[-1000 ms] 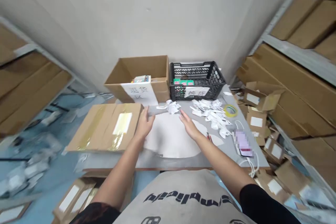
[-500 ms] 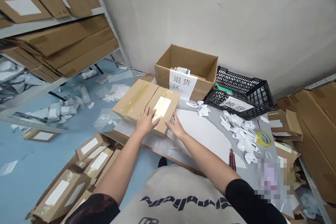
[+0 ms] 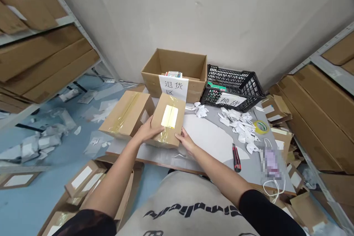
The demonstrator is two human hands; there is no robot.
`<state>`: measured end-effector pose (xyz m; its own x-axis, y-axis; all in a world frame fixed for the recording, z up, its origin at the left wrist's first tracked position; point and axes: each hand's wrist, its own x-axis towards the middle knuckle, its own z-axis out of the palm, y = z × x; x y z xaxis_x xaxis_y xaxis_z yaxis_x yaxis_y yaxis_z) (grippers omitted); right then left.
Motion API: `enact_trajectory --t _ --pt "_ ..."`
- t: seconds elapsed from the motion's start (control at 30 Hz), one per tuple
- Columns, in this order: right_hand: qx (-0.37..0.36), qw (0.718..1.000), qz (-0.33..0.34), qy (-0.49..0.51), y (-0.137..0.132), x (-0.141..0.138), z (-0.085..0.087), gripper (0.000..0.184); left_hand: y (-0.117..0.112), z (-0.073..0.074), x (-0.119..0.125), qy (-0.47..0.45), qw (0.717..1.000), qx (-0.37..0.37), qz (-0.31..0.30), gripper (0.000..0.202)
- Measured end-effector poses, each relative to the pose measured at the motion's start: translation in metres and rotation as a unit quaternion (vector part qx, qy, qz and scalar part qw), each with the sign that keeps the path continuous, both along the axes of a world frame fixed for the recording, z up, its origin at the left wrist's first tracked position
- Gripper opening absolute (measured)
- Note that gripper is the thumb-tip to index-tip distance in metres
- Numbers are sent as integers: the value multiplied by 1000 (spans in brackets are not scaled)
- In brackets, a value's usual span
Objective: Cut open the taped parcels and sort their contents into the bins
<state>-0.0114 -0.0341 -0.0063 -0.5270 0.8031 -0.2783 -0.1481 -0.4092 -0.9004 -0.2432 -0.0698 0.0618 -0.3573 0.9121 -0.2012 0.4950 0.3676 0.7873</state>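
The left hand and right hand clasp a taped carton from both sides on the surface. The carton is now rotated and separated from a second taped carton. Beyond stand an open carton and a black plastic crate.

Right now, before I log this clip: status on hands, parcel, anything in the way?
Left hand and right hand on opposite sides of taped cardboard parcel. Second taped carton just beyond the left hand. Red-and-black box cutter well off to the right.
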Motion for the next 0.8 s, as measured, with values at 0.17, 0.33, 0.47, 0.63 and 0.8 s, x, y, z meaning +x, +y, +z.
enact_trajectory --t 0.17,0.33,0.47,0.63,0.8 --pt "57 996 -57 -28 25 89 30 88 -9 -6 94 -150 985 80 -16 85" --pt "70 994 19 -86 102 208 46 70 -46 -52 239 -274 955 100 -59 96" --pt "128 971 3 -202 146 250 37 50 -62 -61 279 -213 951 46 -220 83" --pt "194 901 -249 -299 115 262 5 69 -9 -22 216 -2 972 156 -178 45" --pt "65 900 -309 -300 43 244 -29 66 68 -23 160 103 990 80 -47 60"
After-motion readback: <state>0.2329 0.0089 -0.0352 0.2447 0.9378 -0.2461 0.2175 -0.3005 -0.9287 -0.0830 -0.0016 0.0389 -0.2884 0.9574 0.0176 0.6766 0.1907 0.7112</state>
